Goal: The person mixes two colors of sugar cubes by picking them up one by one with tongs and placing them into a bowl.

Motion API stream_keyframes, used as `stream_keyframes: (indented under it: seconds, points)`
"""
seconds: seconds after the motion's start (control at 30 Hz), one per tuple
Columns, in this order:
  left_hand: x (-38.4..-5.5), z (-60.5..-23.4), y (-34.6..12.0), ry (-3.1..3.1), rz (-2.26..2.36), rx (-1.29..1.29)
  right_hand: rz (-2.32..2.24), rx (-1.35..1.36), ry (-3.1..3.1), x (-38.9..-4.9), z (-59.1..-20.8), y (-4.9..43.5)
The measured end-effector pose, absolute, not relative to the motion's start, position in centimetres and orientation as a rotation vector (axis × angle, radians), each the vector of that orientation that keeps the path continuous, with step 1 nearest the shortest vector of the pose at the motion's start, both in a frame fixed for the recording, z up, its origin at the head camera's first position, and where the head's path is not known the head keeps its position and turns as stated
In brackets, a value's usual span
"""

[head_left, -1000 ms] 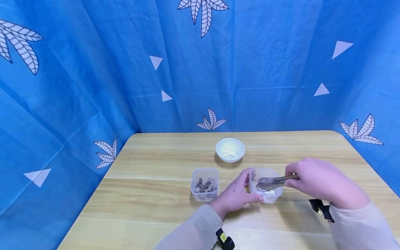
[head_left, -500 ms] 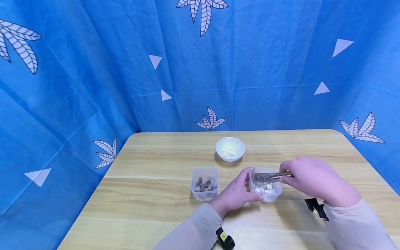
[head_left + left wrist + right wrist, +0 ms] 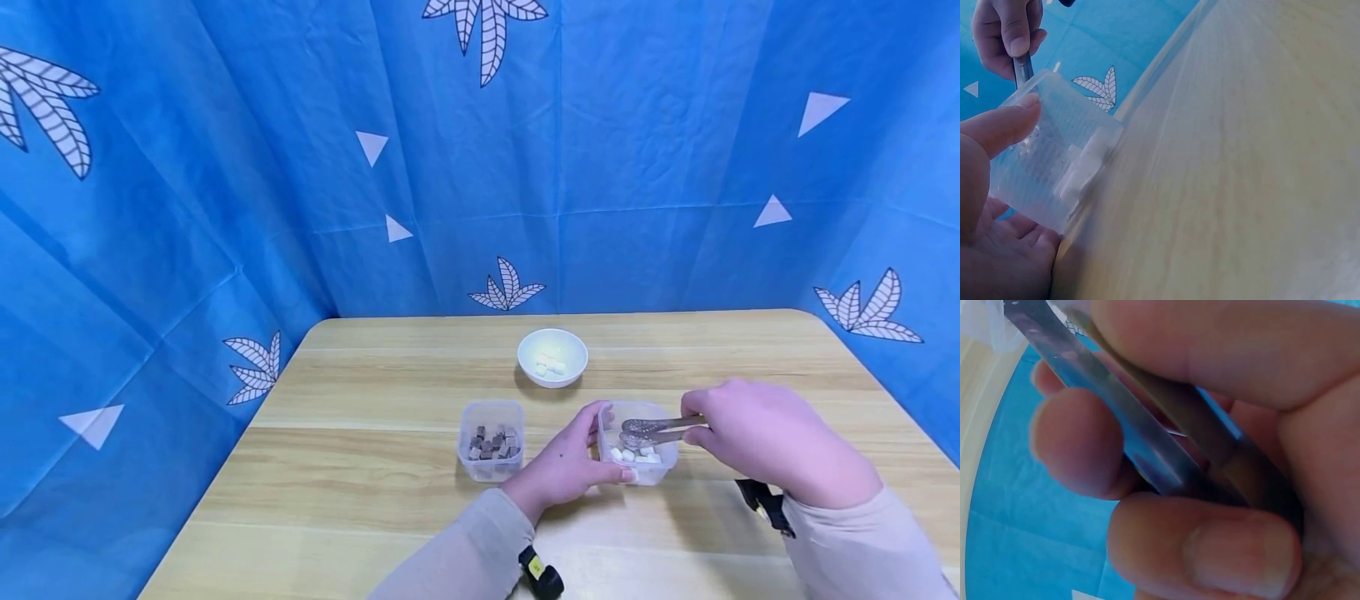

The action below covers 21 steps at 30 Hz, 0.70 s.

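Note:
My left hand (image 3: pixel 566 465) grips a clear plastic container (image 3: pixel 660 477) by its left side, thumb at the front and fingers behind. Small white pieces (image 3: pixel 636 456) lie inside it. With my right hand (image 3: pixel 772 437) I hold metal tongs (image 3: pixel 667 429), their perforated ends down inside the container over the white pieces. The right wrist view shows both arms of the tongs (image 3: pixel 1141 437) between my thumb and curled fingers. In the left wrist view the container (image 3: pixel 1054 144) stands on the table, white pieces showing through its wall.
A second clear container (image 3: pixel 491 472) with several brown and greyish cubes stands left of my left hand. Behind both, a white bowl (image 3: pixel 552 382) holds a few white pieces. The wooden table (image 3: pixel 360 475) reaches back to a blue curtain (image 3: pixel 630 167).
The tongs dip left into the container, then draw slightly back right, their ends spread a little apart. The white pieces show more plainly. My left hand stays in place on the container.

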<state>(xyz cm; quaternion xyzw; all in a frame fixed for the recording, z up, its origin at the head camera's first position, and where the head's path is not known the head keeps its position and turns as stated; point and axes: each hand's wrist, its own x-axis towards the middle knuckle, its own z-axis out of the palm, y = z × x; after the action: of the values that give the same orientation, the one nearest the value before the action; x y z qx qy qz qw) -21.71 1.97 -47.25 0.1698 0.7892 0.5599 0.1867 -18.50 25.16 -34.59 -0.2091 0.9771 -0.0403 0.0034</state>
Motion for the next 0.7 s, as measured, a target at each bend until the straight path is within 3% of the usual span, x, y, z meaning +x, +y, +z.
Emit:
stream_keyframes:
  seconds: [0.7]
  points:
    - [-21.7,-47.1,1.9,2.203,1.588,0.492,-0.212,-0.716,3.016,-19.7,-35.5,25.3]
